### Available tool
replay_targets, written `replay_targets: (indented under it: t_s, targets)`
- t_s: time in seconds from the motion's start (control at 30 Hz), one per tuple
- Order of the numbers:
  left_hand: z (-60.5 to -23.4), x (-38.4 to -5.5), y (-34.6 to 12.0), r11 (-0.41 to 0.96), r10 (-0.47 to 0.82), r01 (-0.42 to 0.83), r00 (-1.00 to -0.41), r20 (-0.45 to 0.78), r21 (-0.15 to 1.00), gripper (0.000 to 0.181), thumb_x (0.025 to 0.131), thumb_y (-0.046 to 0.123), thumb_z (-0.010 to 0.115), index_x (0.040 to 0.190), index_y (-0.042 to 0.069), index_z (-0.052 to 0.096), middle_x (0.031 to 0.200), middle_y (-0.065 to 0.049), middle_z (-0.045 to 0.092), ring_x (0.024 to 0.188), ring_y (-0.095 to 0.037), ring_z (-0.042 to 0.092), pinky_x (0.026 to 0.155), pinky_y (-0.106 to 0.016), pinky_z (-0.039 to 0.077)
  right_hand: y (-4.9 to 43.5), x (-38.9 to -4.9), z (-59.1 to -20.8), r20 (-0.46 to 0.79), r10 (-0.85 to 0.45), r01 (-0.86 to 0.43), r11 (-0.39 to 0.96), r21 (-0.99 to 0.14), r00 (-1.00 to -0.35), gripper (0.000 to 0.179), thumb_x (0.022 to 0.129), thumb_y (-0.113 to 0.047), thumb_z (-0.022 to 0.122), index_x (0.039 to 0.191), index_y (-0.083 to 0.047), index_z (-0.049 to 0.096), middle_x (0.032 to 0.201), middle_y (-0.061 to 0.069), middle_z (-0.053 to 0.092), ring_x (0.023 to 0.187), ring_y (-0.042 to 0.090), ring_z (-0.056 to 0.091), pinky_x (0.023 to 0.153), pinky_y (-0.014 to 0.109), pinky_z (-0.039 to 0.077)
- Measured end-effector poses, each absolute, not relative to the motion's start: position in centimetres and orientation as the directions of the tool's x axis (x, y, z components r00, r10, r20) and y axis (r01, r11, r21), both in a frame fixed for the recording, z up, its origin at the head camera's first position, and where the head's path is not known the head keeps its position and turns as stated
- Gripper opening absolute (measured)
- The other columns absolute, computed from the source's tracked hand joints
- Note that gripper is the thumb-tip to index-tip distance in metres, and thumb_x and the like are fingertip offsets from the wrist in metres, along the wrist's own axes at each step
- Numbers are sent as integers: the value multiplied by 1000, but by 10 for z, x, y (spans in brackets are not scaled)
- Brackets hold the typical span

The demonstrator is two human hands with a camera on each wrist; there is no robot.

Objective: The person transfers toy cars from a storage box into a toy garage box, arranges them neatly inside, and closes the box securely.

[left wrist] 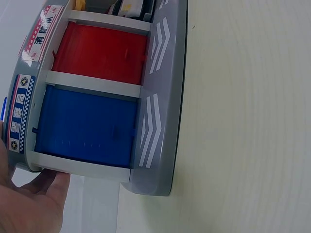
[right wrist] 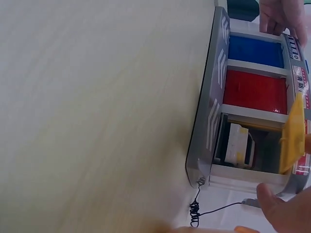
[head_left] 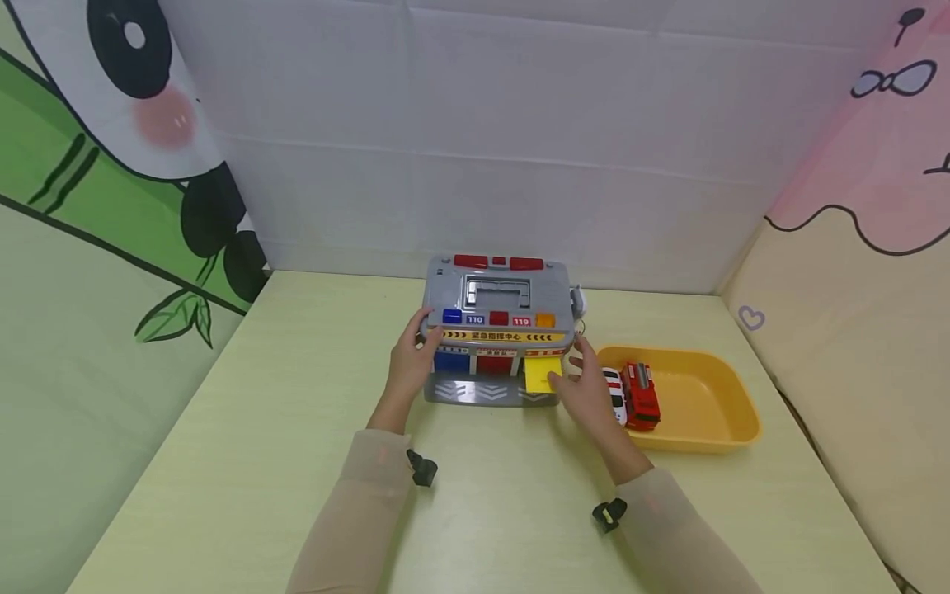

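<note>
Looks like a kids' play area; home or nursery, can't tell. Cues: black-and-white cartoon panda print (head_left: 165,120) on left wall, pink cartoon figure (head_left: 864,148) on right, creased whitish back sheet (head_left: 519,99), pale wood-grain tabletop (head_left: 505,511), grey plastic toy emergency station (head_left: 497,336), red toy truck (head_left: 641,396) in shallow yellow plastic tray (head_left: 705,396).

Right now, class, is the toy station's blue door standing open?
No: the blue door lies flat and closed, while the yellow door stands open.
</note>
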State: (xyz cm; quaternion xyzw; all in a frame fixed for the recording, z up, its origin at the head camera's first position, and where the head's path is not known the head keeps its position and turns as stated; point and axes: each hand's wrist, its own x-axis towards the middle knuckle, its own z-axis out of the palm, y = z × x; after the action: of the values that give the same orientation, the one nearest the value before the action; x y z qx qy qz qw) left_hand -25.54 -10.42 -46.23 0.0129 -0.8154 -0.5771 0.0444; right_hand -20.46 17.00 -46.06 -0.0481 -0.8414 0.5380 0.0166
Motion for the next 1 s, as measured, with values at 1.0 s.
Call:
replay_targets:
  t_s: [1.0]
  targets:
    - [-460,-255,-106,329,-68,20,-997,45,944,49,100,42,50,146,27,41,140,-13,49,121,-34,49,96,-53,44,154,-242,-468,382,-25,-241,813,-530,-924,82,78,2,80,146,-5,34,147,15,28,129,34,34,106,44,36]
